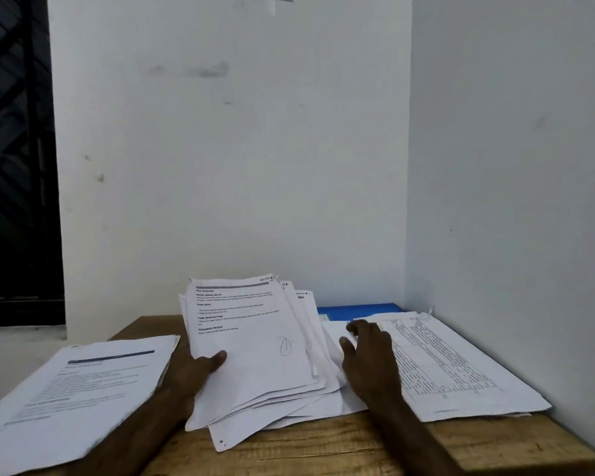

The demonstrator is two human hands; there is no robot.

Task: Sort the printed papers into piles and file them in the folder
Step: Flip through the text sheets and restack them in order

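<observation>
Step in hand: sorting, judged partway; filing not yet begun.
Middle stack (255, 345): fanned, untidy, centre of counter (323, 448).
Left hand (200, 369): gripping that stack, thumb on the top sheet, fingers hidden beneath.
Right hand (368, 355): fingers (354, 326) nearly straight, resting on a loose sheet beside the right pile (454, 369) of tabled print; holding nothing.
Left pile (83, 383): headed text pages, cut off by the frame edge.
Folder (358, 310): blue, at the back, mostly covered; open or closed not discernible.
Next move, by judgement: freeing one top sheet only, matching its layout to a pile.
Print too small to read.
</observation>
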